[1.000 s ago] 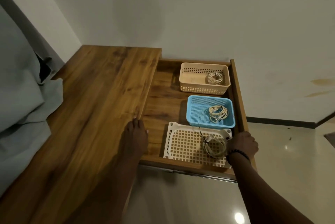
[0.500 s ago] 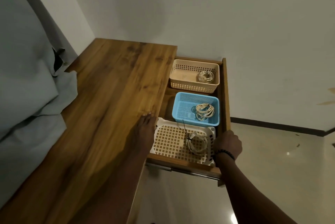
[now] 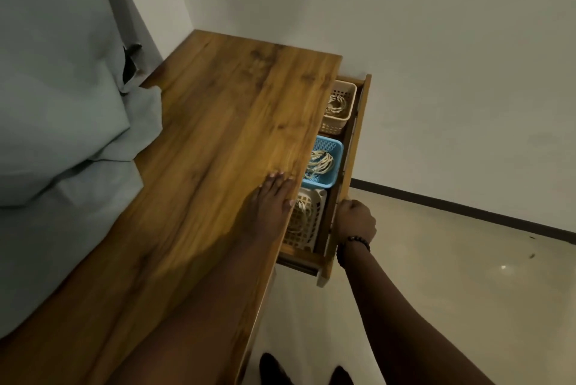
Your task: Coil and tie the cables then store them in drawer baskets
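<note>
While the left hand (image 3: 274,200) lies flat on the bench (image 3: 218,141), the right hand (image 3: 355,221) has a closed grip on the drawer front (image 3: 344,172). Coiled cables (image 3: 318,162) sit in the baskets (image 3: 327,163) inside the nearly shut drawer; a straight, gentle push should close it without jolting them.

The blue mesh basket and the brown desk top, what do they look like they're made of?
Blue mesh basket: likely moulded plastic, given its uniform colour and fine grid of holes. Brown desk top: wood or wood-look laminate, showing grain streaks and a slight sheen.
</note>
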